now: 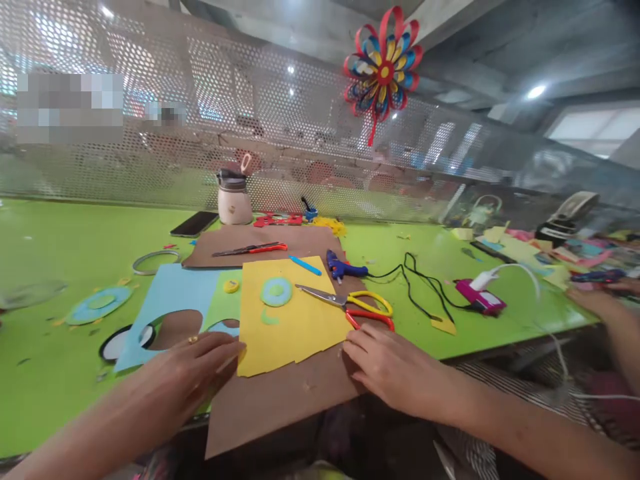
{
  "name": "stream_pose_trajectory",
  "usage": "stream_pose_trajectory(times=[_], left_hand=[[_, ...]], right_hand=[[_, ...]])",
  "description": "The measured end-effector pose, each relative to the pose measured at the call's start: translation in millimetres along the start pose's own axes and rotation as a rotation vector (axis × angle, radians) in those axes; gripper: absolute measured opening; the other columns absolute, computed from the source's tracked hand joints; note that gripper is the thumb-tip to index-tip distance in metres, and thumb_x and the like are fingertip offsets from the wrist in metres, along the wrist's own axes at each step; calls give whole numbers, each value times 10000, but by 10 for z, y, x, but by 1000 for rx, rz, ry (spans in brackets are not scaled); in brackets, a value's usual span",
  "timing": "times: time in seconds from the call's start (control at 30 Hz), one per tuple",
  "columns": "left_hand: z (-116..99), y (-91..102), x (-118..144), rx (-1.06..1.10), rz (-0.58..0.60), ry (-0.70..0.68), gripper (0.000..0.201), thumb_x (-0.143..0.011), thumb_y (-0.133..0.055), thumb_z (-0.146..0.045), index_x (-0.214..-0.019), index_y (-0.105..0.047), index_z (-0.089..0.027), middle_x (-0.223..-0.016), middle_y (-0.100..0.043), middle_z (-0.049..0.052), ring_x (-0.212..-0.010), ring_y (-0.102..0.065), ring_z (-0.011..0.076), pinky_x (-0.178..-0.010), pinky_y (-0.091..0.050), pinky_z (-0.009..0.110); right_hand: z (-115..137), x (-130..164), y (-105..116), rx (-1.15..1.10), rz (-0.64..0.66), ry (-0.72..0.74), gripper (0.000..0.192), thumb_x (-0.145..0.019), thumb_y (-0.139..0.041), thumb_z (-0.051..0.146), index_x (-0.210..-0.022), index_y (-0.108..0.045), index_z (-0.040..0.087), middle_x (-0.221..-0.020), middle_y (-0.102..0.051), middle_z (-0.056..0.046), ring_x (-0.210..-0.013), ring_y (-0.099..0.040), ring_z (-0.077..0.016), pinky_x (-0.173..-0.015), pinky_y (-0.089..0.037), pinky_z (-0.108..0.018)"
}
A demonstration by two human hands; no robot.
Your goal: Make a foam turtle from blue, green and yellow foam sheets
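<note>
The left hand (193,373) lay flat, fingers spread and holding nothing, on the brown card (280,400) at the lower left corner of the yellow sheet (295,320). The right hand (395,373) rested palm down and loosely open at the sheet's lower right corner, gripping nothing, its fingertips just short of the red-and-yellow scissors (357,307). The yellow sheet lay in the middle of the card with a pale blue ring (277,291) on top.

To do this well, both palms had best press evenly so the sheet stayed square on the card, and the scissors were better lifted by the handles, blades pointing away.

The bench was a bright green table (60,267) strewn with scraps. A blue sheet (165,300) with a round hole cut out lay left of the yellow one; a second pair of scissors (250,250), a blue glue gun (343,269) with its black cord, a phone (195,223) and a white jar (234,200) sat further back. A perforated metal screen (150,100) closed off the rear, a paper flower (383,70) hanging on it. At the far right was what seemed to be another person's hand (595,300), blurred.
</note>
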State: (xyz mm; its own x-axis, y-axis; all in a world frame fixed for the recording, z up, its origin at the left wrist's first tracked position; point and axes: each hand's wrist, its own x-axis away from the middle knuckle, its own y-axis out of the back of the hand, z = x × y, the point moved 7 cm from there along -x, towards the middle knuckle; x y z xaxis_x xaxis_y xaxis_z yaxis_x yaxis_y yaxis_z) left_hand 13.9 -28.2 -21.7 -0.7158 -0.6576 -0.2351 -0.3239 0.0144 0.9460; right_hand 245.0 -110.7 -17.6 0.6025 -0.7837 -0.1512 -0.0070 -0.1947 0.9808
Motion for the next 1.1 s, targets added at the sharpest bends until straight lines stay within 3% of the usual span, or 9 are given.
stream_pose_trajectory(times=[0.17, 0.3, 0.43, 0.57, 0.63, 0.73, 0.93, 1.1], left_hand=[[313, -260, 215, -23, 51, 80, 444, -878, -393, -219, -1254, -582, -364, -1365, -553, -33, -1168, -575, 209, -946, -462, 282], [405, -354, 225, -13, 53, 80, 455, -854, -396, -210, -1231, -603, -357, -1362, -555, -50, -1190, -558, 204, -985, -437, 286], [373, -298, 163, -30, 4, 95, 445, -857, -341, -210, -1149, -660, -319, -1253, -641, -27, -1107, -605, 187, -943, -457, 282], [441, -298, 119, -85, 22, 155, 409, -867, -365, -305, -1160, -651, -304, -1188, -678, -4, -1061, -627, 218, -919, -467, 313], [469, -310, 94, -89, 34, 161, 383, -872, -388, -338, -1155, -646, -322, -1156, -693, -25, -1050, -633, 230, -897, -480, 328], [453, -279, 63, -57, -30, 143, 336, -880, -398, -326, -1111, -640, -363, -1113, -707, -70, -997, -653, 229, -854, -497, 349], [478, -265, 104, 21, -137, 109, 318, -876, -418, -329, -1101, -608, -448, -1112, -703, -108, -979, -657, 245, -849, -504, 396], [438, -154, -28, 74, -78, 145, 327, -892, -405, -438, -1109, -645, -390, -1134, -703, -60, -1002, -658, 267, -845, -519, 379]], right_hand=[[135, 100, 36, -197, -104, 27, 108, -903, -551, 248, -912, -610, 158, -930, -646, -85, -899, -573, -212, -823, -474, -350], [-278, 398, 81, -223, -301, -253, 144, -930, -478, 173, -942, -617, 141, -896, -645, -84, -866, -567, -196, -833, -467, -356], [-775, 843, -108, -47, -141, -477, 166, -919, -478, 172, -929, -640, 135, -897, -642, -104, -872, -564, -231, -812, -473, -383], [-1360, 1252, -196, 224, 44, -715, 207, -868, -526, 193, -982, -653, 75, -966, -644, -192, -960, -529, -335, -830, -446, -469], [-1604, 1328, -241, 207, 120, -733, 212, -834, -549, 157, -987, -662, 63, -1003, -639, -212, -1013, -519, -348, -863, -427, -459], [-1861, 1333, -297, 140, 160, -711, 176, -810, -544, 101, -899, -695, 100, -930, -666, -163, -961, -571, -277, -872, -423, -366], [-1992, 1402, -325, 34, 85, -762, 196, -835, -552, 179, -695, -686, 149, -792, -662, -106, -788, -610, -225, -734, -449, -311], [-1833, 1315, -41, -28, -164, -809, 224, -894, -510, 264, -892, -689, 130, -896, -679, -113, -808, -621, -208, -754, -476, -316]])
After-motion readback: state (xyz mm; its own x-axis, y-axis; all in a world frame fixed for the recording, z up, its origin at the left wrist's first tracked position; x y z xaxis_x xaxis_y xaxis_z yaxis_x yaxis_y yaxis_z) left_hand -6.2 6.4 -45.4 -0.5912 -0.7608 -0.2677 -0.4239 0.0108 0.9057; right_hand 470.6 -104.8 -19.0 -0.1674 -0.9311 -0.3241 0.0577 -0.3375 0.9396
